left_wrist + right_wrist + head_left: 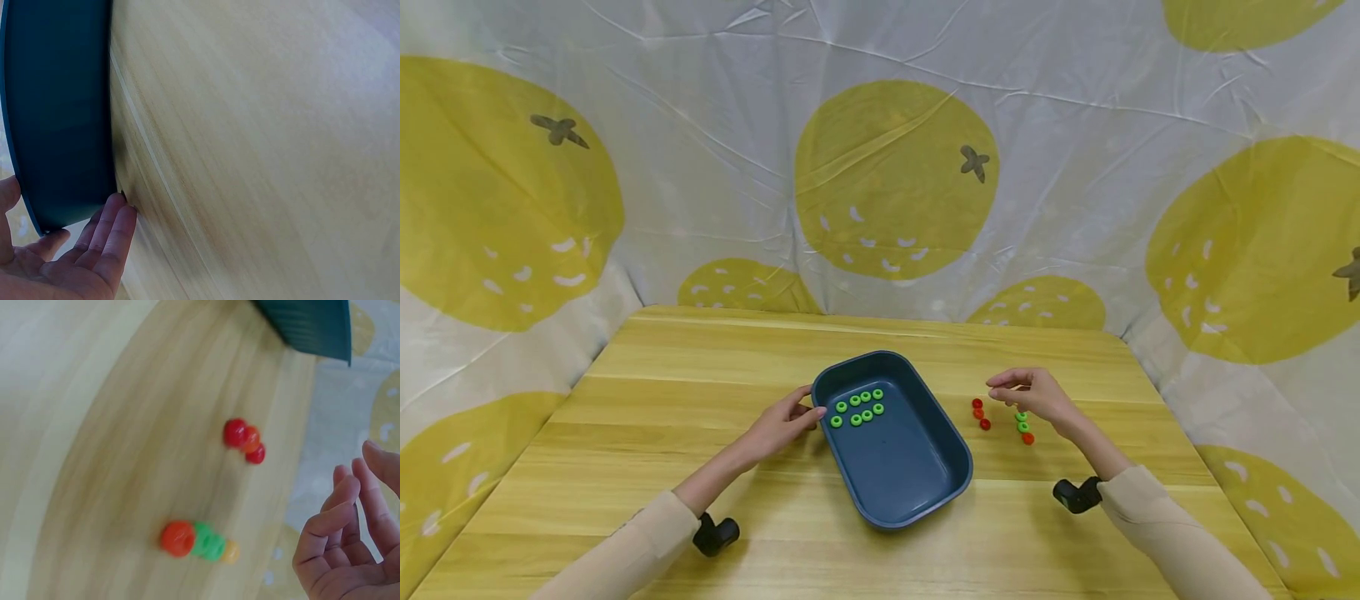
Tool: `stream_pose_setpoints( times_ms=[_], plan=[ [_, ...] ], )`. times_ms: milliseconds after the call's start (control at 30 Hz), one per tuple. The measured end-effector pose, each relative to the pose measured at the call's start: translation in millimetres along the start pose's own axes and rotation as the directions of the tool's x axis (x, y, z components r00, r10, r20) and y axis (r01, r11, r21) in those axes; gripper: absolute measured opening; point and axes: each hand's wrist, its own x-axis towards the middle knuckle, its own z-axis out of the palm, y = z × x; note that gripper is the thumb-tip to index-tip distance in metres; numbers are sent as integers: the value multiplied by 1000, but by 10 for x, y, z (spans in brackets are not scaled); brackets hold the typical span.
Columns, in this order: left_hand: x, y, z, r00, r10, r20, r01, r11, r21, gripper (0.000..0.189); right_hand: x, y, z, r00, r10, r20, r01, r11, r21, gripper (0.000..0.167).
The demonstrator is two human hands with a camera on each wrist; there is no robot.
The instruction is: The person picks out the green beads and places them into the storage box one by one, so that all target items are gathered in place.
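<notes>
A dark blue tray stands slantwise on the table. Several green ring-shaped beads lie inside in two rows near its far left end. My left hand holds that end, thumb over the rim and fingers against the outside wall. Right of the tray, my right hand hovers over the table, fingers loosely bent, with a gap between thumb and fingertips and nothing visible there. Close by are a short row of red and orange beads and another row with a red-orange bead, green beads and a yellow-orange bead.
The wooden table reaches back to a hanging cloth printed with big yellow fruit. A black wrist camera sits at the left sleeve and another black camera at the right sleeve.
</notes>
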Motion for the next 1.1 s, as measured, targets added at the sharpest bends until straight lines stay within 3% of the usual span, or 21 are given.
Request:
stream_pose_setpoints(
  times_ms=[133, 233, 433, 567, 1100],
  plan=[
    [-1, -1, 1, 1000, 3, 1, -3, 1000, -1, 57, -60, 143, -70, 1000, -8, -23, 7, 999, -51, 36],
    [2, -5, 1, 1000, 5, 2, -5, 1000, 1, 57, -86, 230, -95, 998, -45, -46, 38, 989, -146, 28],
    [11, -29, 10, 1000, -6, 0, 6, 1000, 11, 59, -103, 346, -86, 988, -121, -93, 83, 936, -342, 13],
    [15, -36, 13, 1000, -23, -7, 24, 1000, 11, 59, -99, 409, -64, 988, -110, -107, 56, 906, -420, 9],
    [11, -30, 13, 1000, -21, -8, 21, 1000, 15, 58, -51, 414, -10, 994, -71, -79, 22, 862, -507, 7]
  ],
)
